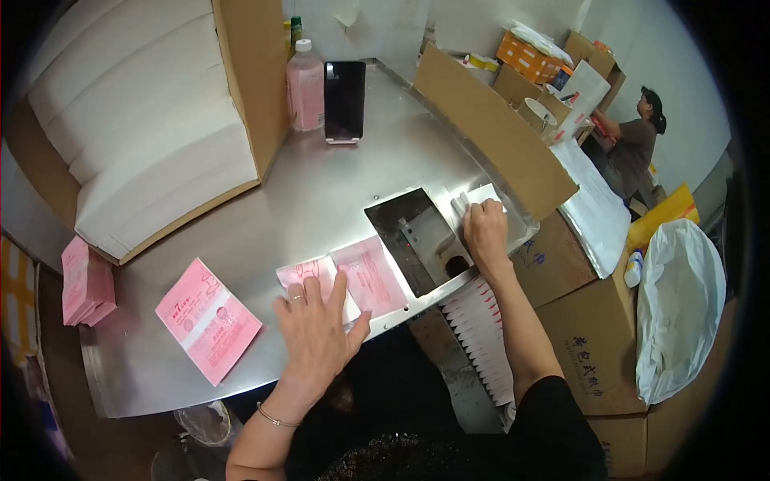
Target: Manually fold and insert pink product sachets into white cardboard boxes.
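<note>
My left hand (314,325) lies on a pink printed packet (370,276) with its fingers spread. Beneath those fingers shows a white strip at the packet's middle. The packet sits on the metal table (289,216), left of a rectangular opening (421,240). Past that opening, my right hand (486,234) closes its curled fingers on a white folded paper piece (484,193) at the table's right side. Part of that piece is hidden by the fingers. Another pink packet with a white band (208,321) lies flat to the left of my left hand.
A carton of white paper stacks (160,160) stands at left, beside a pile of pink packets (84,280). Behind are a pink bottle (305,88) and a phone (344,103) on a stand. Cartons (589,345) and a white bag (682,313) line the right; a person (634,148) works beyond.
</note>
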Demonstrator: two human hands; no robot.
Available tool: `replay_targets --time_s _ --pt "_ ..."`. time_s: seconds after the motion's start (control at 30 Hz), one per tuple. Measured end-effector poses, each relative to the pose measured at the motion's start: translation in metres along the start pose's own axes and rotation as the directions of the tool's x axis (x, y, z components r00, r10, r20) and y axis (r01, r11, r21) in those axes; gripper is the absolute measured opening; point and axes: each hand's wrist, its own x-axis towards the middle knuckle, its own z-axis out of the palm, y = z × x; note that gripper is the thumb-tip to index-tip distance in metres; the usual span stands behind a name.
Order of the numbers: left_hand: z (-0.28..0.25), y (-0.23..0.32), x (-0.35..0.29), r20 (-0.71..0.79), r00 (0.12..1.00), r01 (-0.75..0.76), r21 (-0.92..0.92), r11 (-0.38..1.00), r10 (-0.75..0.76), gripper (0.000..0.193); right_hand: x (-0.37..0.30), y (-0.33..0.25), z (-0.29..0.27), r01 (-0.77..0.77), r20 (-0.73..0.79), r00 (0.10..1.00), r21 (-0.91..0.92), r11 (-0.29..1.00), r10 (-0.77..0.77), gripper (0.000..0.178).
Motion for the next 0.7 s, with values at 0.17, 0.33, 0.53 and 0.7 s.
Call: replay_targets --time_s 0.17,0.33,0.53,0.7 --pt "-0.007 -0.02 0.007 -0.259 0.941 -0.21 0.051 0.976 0.216 0.064 -0.001 -0.015 -0.003 -0.029 0.006 1.0 0.025 0.999 0.028 0.017" --pt "-0.009 -0.014 0.002 -0.172 0.968 -0.188 -0.011 0.982 0.183 0.065 0.001 -0.014 -0.011 0.001 0.054 0.999 0.003 1.0 -0.001 0.015" --pt "0.003 -0.017 0.005 -0.221 0.954 -0.214 -0.033 0.976 0.202 0.063 0.008 -0.009 -0.016 -0.094 -0.008 0.995 0.165 0.982 0.096 0.016" --pt "0.006 -0.017 0.005 -0.261 0.943 -0.231 -0.073 0.97 0.205 0.063 0.009 0.0 -0.013 -0.158 0.023 0.987 0.213 0.964 0.157 0.021"
